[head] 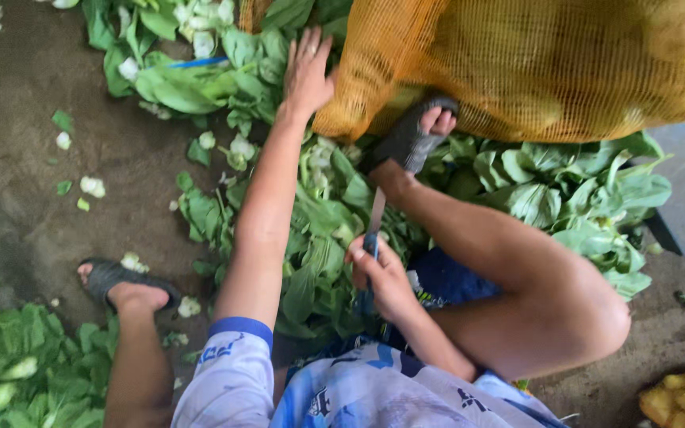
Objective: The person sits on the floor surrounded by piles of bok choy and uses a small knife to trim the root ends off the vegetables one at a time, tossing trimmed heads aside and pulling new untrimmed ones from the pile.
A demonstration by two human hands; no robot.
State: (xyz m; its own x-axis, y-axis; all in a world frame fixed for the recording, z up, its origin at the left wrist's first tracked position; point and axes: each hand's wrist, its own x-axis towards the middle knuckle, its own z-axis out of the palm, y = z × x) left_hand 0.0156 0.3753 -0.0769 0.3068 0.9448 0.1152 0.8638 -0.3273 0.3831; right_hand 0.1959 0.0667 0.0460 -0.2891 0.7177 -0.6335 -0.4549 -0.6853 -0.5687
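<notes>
My left hand (308, 73), fingers spread open, rests on the leafy greens (223, 79) beside the orange mesh sack (533, 63), while my right hand (380, 273) closes its fingers around a knife (375, 218) above the greens heaped on the floor (33, 143).

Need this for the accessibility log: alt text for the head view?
Seen from above, a seated person reaches their left hand into a pile of leafy greens on the ground beside an orange mesh sack, while their right hand holds a knife blade-up. Their feet in dark sandals rest among scattered leaves and cut stems.
</notes>
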